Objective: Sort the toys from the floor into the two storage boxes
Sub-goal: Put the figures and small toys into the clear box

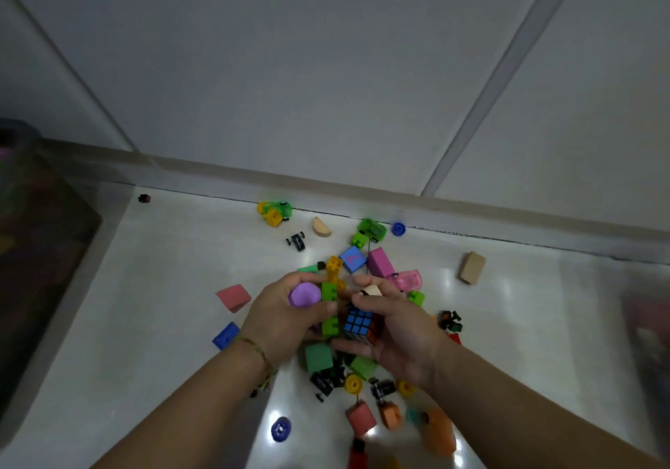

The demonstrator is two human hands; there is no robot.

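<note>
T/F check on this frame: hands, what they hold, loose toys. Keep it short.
1. The left hand grips a purple block. True.
2. The right hand is empty. False: it holds a puzzle cube.
3. A red block lies on the floor left of the left hand. True.
4. The tan wooden block is between the two hands. False: it lies alone, right of both hands.
5. The half-round wooden piece sits on the red block. False: it rests on the floor, apart from it.
</note>
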